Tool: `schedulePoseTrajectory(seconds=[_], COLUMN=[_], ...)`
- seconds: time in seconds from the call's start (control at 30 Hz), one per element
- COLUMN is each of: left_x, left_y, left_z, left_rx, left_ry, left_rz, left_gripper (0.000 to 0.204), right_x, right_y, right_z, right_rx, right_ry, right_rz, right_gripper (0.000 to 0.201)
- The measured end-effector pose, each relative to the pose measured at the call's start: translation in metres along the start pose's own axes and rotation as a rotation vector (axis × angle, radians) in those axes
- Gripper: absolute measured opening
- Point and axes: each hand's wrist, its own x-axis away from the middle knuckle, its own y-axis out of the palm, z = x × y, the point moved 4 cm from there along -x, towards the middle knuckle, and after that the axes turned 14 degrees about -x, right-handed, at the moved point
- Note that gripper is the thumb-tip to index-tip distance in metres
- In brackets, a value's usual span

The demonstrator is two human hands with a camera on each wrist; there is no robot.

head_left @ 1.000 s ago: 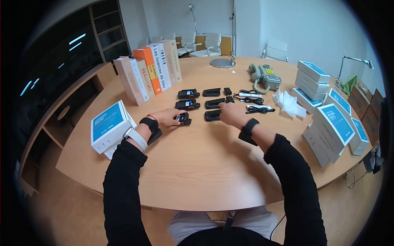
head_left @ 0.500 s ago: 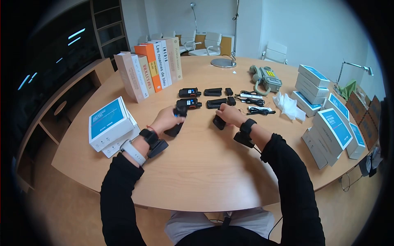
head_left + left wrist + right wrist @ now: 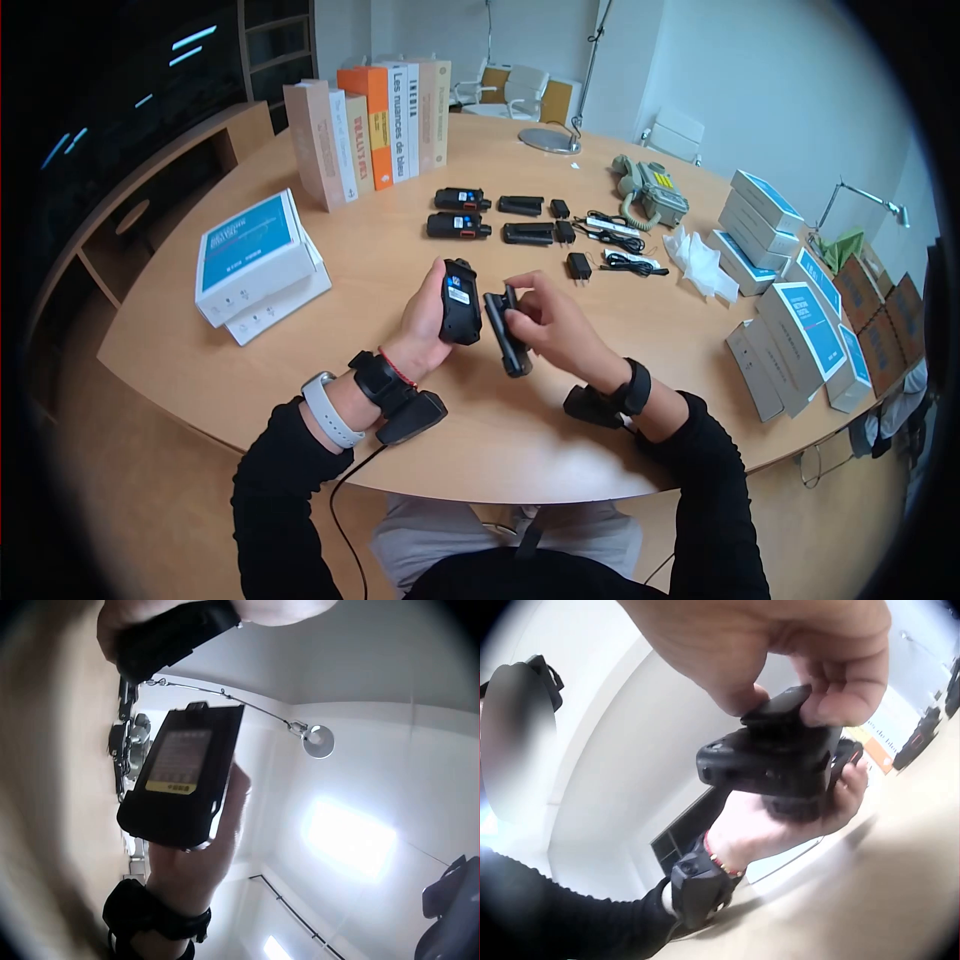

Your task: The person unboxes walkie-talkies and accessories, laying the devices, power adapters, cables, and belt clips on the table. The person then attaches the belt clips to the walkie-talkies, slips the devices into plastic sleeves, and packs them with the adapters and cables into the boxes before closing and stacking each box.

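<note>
The left hand [image 3: 420, 325] holds a black handheld device [image 3: 461, 303], its labelled face toward the head camera. Just right of it, the right hand [image 3: 565, 330] pinches a black battery-like part [image 3: 508, 340] between thumb and fingers; a small gap separates the two pieces. In the left wrist view this part [image 3: 180, 761] shows a label with a yellow strip, and the device [image 3: 176, 641] is at the top. The right wrist view has the part [image 3: 765, 765] in front of the left hand [image 3: 769, 832]. Two similar devices [image 3: 459, 225] lie on the table beside two black parts [image 3: 528, 233].
Small black adapters [image 3: 578, 265] and coiled cables [image 3: 635, 264] lie behind the right hand, near crumpled white wrapping [image 3: 698, 262]. White-and-blue boxes [image 3: 250, 245] stand at the left, more boxes [image 3: 812, 325] at the right. Books [image 3: 405, 125], a telephone [image 3: 655, 190] and a lamp base [image 3: 548, 140] are farther back.
Both hands have come closer together. The left hand has raised and turned the device; the right hand has lifted the black part from the table. An adapter behind the right hand has come into view.
</note>
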Motion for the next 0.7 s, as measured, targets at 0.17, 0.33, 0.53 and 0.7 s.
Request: schedulePoseTrajectory(seconds=[0.17, 0.33, 0.53, 0.7], left_x=[0.024, 0.035, 0.043, 0.044], left_y=[0.025, 0.033, 0.038, 0.038], left_z=[0.005, 0.006, 0.009, 0.014], left_rx=[-0.086, -0.072, -0.039, -0.025], left_ry=[0.085, 0.109, 0.11, 0.141], left_rz=[0.118, 0.088, 0.076, 0.082], left_gripper=[0.046, 0.048, 0.048, 0.044], right_x=[0.008, 0.008, 0.011, 0.012], right_y=[0.018, 0.018, 0.023, 0.025], right_z=[-0.002, 0.003, -0.001, -0.002], right_rx=[0.052, -0.172, -0.164, -0.164], right_ry=[-0.069, 0.048, 0.04, 0.013], right_rz=[-0.014, 0.082, 0.041, 0.02], right_gripper=[0.031, 0.035, 0.035, 0.036])
